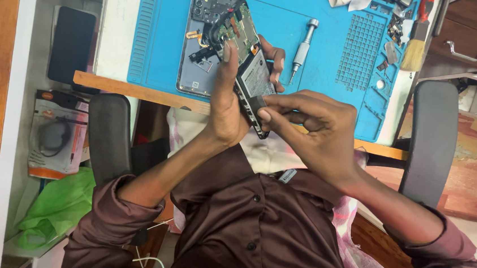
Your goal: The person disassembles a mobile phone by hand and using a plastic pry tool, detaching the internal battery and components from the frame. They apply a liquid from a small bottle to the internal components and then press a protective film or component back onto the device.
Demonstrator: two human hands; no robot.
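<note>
Phone, opened and stripped of its back, sits in your left hand above the near edge of the blue work mat. Your left palm and thumb press along its near side while the fingertips curl over the far edge, a firm wrap around the body. The phone's long axis runs from about 11 o'clock, where the green circuit board is exposed, down to about 5 o'clock, where the lower end meets your right hand. That right hand lies at 4 o'clock from the phone's middle and is the one at the working end; its thumb and forefinger are drawn close in a narrow pinch on what appears to be a small dark tab or part at the phone's lower end, though the view is too tight to say exactly what is held.

Materials: the board is green with dense metal components; below it lies a flat, pale, labelled battery; the frame is dark and glossy. Back cover, grey and smooth with a camera cluster, lies flat on the mat at 10 o'clock from the phone. Screwdriver, slim and silver, lies at 2 o'clock on the mat, apart from both hands. Brush rests at the mat's right edge.
</note>
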